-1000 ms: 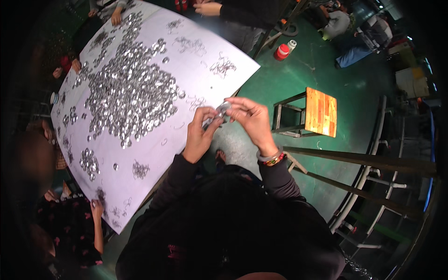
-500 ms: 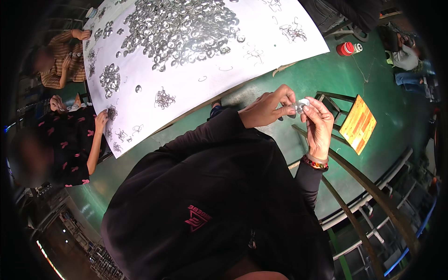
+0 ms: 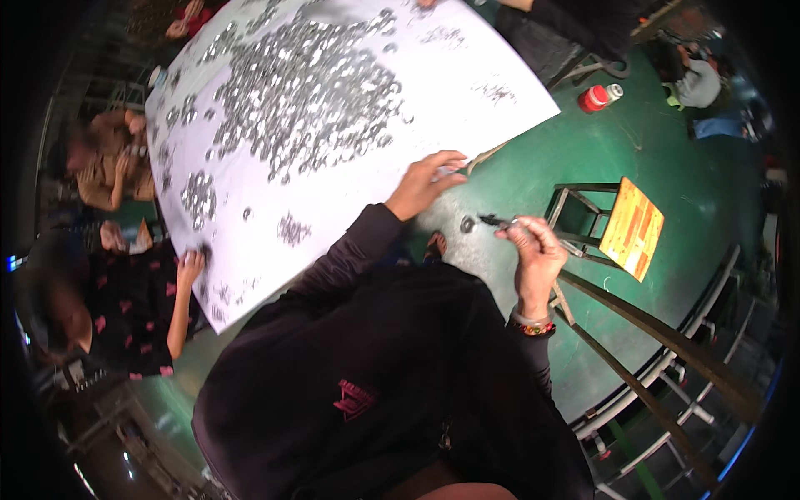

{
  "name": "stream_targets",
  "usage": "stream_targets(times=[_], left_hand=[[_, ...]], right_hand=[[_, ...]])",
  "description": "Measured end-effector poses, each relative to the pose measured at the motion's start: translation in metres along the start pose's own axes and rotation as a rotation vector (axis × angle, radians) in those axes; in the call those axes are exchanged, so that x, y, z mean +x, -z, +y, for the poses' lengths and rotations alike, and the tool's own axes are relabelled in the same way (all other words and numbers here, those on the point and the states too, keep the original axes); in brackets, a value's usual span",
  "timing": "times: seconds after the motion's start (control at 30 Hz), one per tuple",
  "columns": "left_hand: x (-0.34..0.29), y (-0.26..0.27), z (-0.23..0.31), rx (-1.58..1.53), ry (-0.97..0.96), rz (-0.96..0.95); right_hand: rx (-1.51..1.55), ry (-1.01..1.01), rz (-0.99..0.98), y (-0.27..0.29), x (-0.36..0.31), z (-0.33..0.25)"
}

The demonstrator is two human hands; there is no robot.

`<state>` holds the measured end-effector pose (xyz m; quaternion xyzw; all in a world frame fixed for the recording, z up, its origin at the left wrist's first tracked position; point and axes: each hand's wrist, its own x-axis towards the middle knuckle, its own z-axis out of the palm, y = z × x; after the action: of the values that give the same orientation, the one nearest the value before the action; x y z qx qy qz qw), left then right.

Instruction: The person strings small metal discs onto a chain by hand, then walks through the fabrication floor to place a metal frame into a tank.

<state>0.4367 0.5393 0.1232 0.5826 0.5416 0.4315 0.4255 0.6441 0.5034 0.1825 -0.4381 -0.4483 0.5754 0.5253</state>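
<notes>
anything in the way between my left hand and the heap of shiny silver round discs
Nothing visible stands between the left hand and the heap of shiny silver round discs; the flat white tabletop separates them, though glare may hide small pieces.

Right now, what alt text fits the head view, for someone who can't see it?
The person's right hand holds a small, blurred dark item above a green floor; the left hand is near the edge of a white table. Silver discs are heaped on it, with other people around, and a wood-topped stool stands at right.
</notes>
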Motion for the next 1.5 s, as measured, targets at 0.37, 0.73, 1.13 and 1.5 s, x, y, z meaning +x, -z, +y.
stream_targets(times=[0.37,0.73,1.13,1.5], left_hand=[[0.068,0.038,-0.143,1.046,-0.326,-0.145],[0.061,0.025,-0.021,0.165,0.067,0.057],[-0.020,0.003,0.098,-0.353,0.053,-0.310],[-0.046,-0.002,0.071,-0.249,-0.052,-0.025]], right_hand=[[0.061,-0.083,-0.017,0.005,0.005,-0.003],[0.025,-0.042,-0.096,0.003,0.000,-0.018],[-0.023,-0.020,0.056,-0.016,-0.005,-0.014],[-0.052,-0.051,0.008,-0.046,-0.006,0.002]])
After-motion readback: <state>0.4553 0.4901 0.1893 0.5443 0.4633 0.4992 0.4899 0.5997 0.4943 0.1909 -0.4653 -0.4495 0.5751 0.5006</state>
